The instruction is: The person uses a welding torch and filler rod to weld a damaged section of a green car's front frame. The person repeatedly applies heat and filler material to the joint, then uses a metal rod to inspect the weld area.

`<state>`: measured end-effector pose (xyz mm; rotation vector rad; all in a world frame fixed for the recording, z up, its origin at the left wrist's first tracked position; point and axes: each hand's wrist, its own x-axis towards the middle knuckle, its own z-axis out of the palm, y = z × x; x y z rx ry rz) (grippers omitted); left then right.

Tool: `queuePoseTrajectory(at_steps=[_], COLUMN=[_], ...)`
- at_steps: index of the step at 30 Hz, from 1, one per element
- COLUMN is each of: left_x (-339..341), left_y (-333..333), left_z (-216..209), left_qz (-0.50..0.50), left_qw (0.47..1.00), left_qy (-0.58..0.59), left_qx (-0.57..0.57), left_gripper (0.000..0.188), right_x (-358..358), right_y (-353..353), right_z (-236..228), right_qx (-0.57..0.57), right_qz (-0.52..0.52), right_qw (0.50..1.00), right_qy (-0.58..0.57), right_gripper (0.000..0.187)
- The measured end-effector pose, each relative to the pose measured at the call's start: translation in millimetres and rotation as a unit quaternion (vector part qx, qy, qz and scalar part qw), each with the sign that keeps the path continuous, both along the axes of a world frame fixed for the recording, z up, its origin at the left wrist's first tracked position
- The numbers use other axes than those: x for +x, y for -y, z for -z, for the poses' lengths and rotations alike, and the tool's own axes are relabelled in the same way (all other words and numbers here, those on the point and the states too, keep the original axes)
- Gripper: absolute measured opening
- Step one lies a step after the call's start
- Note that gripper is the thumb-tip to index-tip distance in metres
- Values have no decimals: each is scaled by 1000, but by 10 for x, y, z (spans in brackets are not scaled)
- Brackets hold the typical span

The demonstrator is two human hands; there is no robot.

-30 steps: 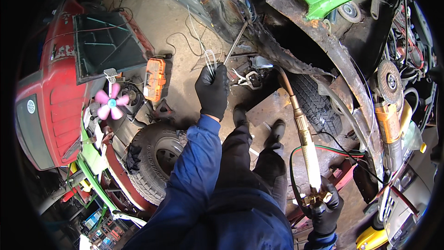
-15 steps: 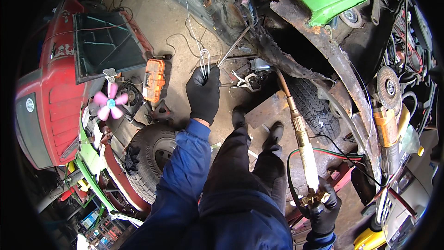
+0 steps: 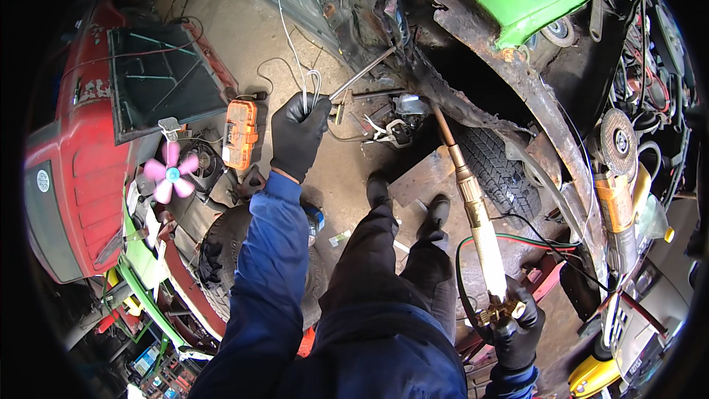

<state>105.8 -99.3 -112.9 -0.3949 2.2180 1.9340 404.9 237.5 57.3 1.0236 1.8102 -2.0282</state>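
My left hand [image 3: 299, 137], in a black glove, is closed around a thin silvery wire [image 3: 305, 96]. The wire is bent into a narrow loop, and one long end sticks up. A straight metal rod [image 3: 363, 72] runs from beside these fingers to the rusty car body [image 3: 436, 89]; I cannot tell whether the hand grips it. My right hand [image 3: 521, 329], also gloved, grips a gas torch [image 3: 480, 225] by its brass valve end. Its copper tube points up toward the rusty edge, by locking pliers [image 3: 395, 133] on the floor.
A tyre [image 3: 495, 170] lies beneath the rusty wheel arch. An angle grinder [image 3: 617, 199] hangs at the right, near red and green hoses [image 3: 517, 239]. On the left are an orange case [image 3: 240, 134], a pink fan [image 3: 172, 172] and a red vehicle part [image 3: 81, 199].
My left hand has moved left with the wire, and its forearm with it. A blue round object now shows beside that sleeve. The torch stays nearly in place in my right hand.
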Motion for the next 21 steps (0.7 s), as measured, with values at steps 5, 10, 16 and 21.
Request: queuePoseTrajectory(at_steps=[5, 10, 16, 21], left_x=[25, 46, 2, -27], left_y=[-23, -13, 7, 31], left_z=[3, -47, -63, -45], left_qz=[5, 26, 31, 38], left_qw=[1000, 999, 998, 997], left_qy=[-14, 15, 19, -3], left_qx=[-6, -30, -43, -60], left_gripper=[7, 7, 9, 7], right_x=[-45, -155, -418, -633], right_y=[80, 252, 442, 389], right_z=[3, 62, 306, 548], right_qx=[7, 13, -3, -38], right_qz=[18, 68, 120, 86], right_qw=[1000, 997, 992, 994], right_qy=[-2, -18, -31, -52], right_gripper=[80, 73, 66, 74])
